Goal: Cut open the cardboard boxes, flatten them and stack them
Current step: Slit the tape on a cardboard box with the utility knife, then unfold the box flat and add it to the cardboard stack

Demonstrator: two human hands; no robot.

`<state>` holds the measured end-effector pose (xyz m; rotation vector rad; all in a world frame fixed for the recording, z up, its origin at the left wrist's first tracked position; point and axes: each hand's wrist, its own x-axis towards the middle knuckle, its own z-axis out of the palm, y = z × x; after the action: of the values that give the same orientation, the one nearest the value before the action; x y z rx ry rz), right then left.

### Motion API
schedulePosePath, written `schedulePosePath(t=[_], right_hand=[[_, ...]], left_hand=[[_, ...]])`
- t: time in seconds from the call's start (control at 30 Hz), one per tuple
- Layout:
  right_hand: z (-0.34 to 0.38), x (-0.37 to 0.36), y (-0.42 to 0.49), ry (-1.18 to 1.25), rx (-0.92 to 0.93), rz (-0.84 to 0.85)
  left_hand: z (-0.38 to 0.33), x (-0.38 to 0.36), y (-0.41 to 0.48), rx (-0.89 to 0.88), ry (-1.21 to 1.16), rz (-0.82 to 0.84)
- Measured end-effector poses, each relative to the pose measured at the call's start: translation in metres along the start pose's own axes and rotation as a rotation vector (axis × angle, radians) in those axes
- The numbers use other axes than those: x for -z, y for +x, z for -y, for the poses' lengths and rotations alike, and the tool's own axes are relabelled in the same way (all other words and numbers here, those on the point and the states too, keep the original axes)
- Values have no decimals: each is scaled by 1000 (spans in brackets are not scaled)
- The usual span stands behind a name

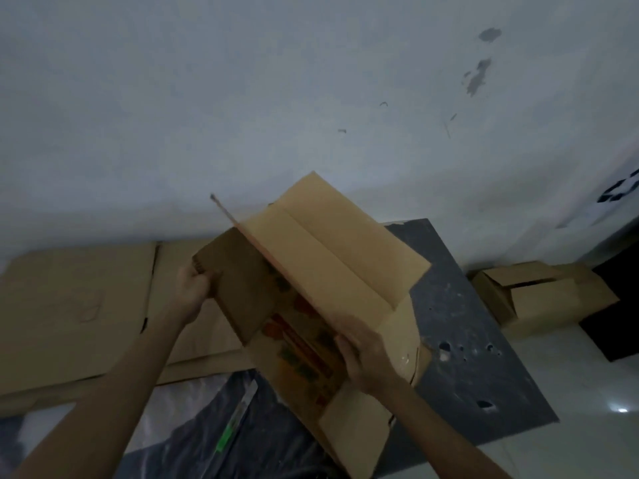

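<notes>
The job is looking partly done. The box (311, 271) in hand is standing open, flaps loose, not yet flat. The left hand (192, 292) is gripping its plain brown flap; the right hand (363, 354), blurred, is probably clasping its printed panel's edge. Left of the box, smooth flattened sheets (76, 305) are lying stacked. Right of it, another box (539, 299) is sitting unflattened.
</notes>
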<state>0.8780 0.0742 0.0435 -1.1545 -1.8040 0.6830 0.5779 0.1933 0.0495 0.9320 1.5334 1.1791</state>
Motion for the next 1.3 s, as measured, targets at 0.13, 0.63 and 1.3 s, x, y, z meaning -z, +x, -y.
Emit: schedulePosePath(t=[0.13, 0.63, 1.3], right_hand=[[-38, -60, 12, -214, 134, 353], [-63, -74, 31, -99, -456, 801], [-94, 12, 15, 164, -1078, -118]], left_hand=[[35, 39, -4, 175, -141, -104], [123, -18, -106, 598, -198, -97], [90, 5, -134, 373, -482, -314]])
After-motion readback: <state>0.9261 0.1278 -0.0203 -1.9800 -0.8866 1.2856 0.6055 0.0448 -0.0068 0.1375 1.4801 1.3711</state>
